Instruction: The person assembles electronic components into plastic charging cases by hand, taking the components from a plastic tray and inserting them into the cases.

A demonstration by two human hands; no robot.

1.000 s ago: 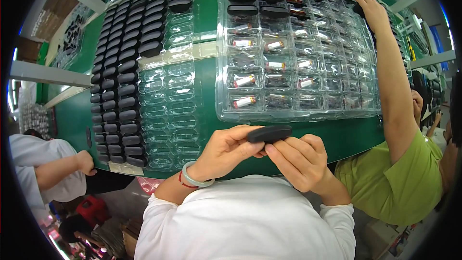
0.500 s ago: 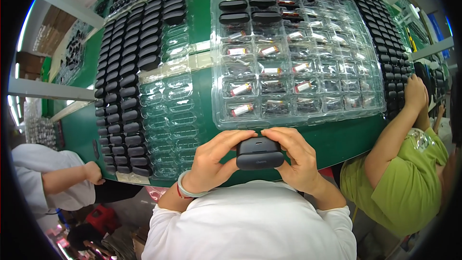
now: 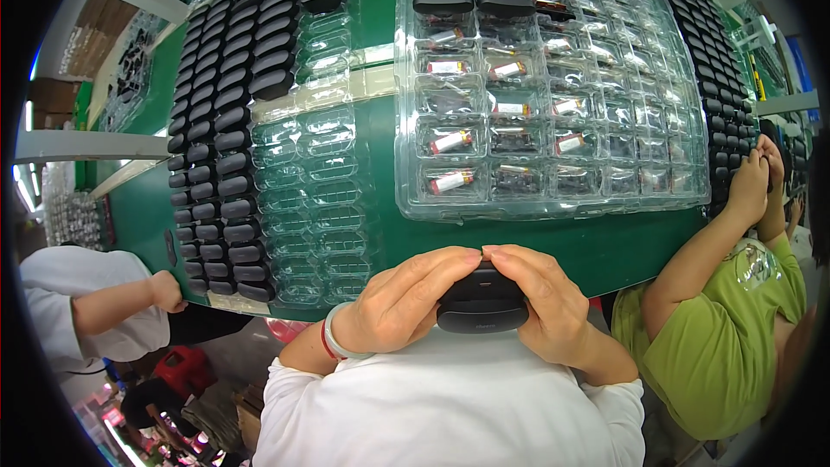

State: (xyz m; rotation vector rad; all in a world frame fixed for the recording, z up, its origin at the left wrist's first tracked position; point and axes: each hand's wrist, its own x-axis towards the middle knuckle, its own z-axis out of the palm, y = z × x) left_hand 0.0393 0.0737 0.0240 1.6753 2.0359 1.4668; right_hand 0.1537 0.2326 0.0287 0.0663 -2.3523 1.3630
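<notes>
Between my two hands, close to my body at the table's front edge, I hold a black earbud charging case with a small slot in its upper face. My left hand closes round its left side, thumb hidden beneath. On the other side my right hand grips it the same way. The fingertips of both hands nearly meet over the far edge of the case. Beyond them lies a clear plastic tray whose compartments hold small parts with red-and-white wrapped cells, plus several black shells at its far left.
To the left, clear trays on the green table carry rows of black cases. More black cases line the right. A co-worker in green sits at right; another person's arm rests at left.
My hands and the case have come slightly nearer my body, and my fingers now reach further over its far edge. The table has shifted upward in the view.
</notes>
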